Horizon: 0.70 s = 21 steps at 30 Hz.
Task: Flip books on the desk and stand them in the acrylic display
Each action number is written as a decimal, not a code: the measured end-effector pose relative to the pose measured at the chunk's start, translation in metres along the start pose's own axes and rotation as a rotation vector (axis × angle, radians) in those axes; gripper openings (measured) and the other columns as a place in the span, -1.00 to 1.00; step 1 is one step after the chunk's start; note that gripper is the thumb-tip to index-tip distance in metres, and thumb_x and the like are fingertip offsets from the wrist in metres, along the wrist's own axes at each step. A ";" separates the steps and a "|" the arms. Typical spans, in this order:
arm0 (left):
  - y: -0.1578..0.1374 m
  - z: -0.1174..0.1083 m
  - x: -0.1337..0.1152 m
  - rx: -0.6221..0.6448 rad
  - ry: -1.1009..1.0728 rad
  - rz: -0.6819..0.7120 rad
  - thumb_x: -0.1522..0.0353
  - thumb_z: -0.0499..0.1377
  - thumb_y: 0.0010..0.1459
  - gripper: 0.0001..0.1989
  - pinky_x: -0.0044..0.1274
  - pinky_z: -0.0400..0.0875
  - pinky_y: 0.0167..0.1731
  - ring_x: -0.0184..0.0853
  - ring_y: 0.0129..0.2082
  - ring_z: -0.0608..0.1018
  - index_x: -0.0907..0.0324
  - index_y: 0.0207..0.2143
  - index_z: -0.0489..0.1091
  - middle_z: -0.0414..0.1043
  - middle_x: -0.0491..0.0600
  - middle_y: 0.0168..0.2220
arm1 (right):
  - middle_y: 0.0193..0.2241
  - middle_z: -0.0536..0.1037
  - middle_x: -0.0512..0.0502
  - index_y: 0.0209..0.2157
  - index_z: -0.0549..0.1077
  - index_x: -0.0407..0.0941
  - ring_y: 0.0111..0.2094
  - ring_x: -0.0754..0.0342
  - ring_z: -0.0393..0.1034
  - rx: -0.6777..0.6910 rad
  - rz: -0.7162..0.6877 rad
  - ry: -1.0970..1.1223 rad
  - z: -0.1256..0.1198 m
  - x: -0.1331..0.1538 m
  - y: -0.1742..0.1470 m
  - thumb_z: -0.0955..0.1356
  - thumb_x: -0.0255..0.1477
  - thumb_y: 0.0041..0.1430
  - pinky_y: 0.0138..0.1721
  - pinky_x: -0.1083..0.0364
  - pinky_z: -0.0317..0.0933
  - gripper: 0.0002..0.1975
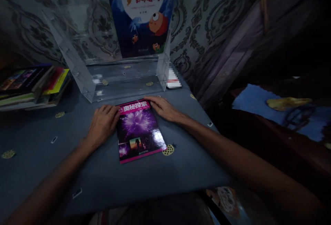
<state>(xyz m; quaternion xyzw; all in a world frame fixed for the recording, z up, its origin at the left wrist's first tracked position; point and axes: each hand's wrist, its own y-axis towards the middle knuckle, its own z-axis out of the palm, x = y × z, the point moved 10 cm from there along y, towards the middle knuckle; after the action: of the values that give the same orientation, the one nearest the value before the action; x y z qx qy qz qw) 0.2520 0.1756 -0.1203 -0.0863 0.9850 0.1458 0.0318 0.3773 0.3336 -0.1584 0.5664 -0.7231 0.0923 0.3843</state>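
A thin book [138, 131] with a purple starburst cover and a pink band lies face up on the cloth-covered table. My left hand [104, 119] is at its upper left edge, fingers curled together against the side. On the other side, my right hand [162, 107] grips the upper right corner, its fingers reaching to the top edge. Between them, the two hands hold the book by its edges. Just beyond stands a clear acrylic rack [124, 92], in which a blue picture book [144, 42] with orange fish stands upright, leaning slightly.
A stack of books [28, 85] sits on the left of the table [46, 169]. Behind the rack hangs patterned fabric [214, 14]. A blurred white item [173, 78] lies right of the rack. Farther right, a blue cloth [254, 102] bears a yellowish object [287, 103].
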 end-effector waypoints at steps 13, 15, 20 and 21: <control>0.015 0.002 -0.064 0.279 0.289 -0.100 0.05 0.06 0.39 -0.54 -0.28 0.51 -0.17 0.05 0.06 0.49 0.26 0.00 0.45 0.44 0.24 0.08 | -0.19 0.68 -0.11 0.22 0.40 -0.13 -0.16 0.03 0.55 -0.073 0.064 0.109 -0.011 0.014 -0.002 0.20 -0.57 0.38 0.02 -0.05 0.36 -0.57; 0.013 0.003 -0.089 0.305 0.276 -0.072 0.03 0.10 0.36 -0.51 -0.30 0.52 -0.18 0.06 0.07 0.47 0.28 0.02 0.43 0.43 0.26 0.05 | -0.19 0.67 -0.10 0.20 0.42 -0.12 -0.18 0.05 0.55 -0.089 0.074 0.142 -0.013 0.015 -0.002 0.21 -0.59 0.37 0.00 -0.03 0.37 -0.57; 0.014 0.012 -0.118 0.360 0.269 -0.067 0.19 0.12 0.36 -0.67 -0.33 0.52 -0.30 0.08 -0.03 0.52 0.29 -0.06 0.43 0.47 0.28 -0.08 | -0.23 0.66 -0.09 0.16 0.46 -0.13 -0.24 0.08 0.56 -0.113 0.089 0.180 -0.018 0.016 -0.001 0.20 -0.59 0.37 -0.05 0.01 0.39 -0.59; 0.015 0.012 -0.119 0.352 0.274 -0.068 0.22 0.10 0.36 -0.70 -0.33 0.52 -0.32 0.07 -0.05 0.52 0.29 -0.08 0.43 0.48 0.28 -0.10 | -0.23 0.66 -0.09 0.16 0.46 -0.13 -0.27 0.09 0.56 -0.115 0.091 0.187 -0.019 0.017 -0.001 0.20 -0.60 0.37 -0.07 0.02 0.40 -0.59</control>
<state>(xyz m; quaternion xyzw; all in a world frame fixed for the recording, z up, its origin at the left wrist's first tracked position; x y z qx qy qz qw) 0.3664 0.2122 -0.1170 -0.1314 0.9870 -0.0426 -0.0827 0.3857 0.3318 -0.1346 0.4991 -0.7131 0.1207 0.4774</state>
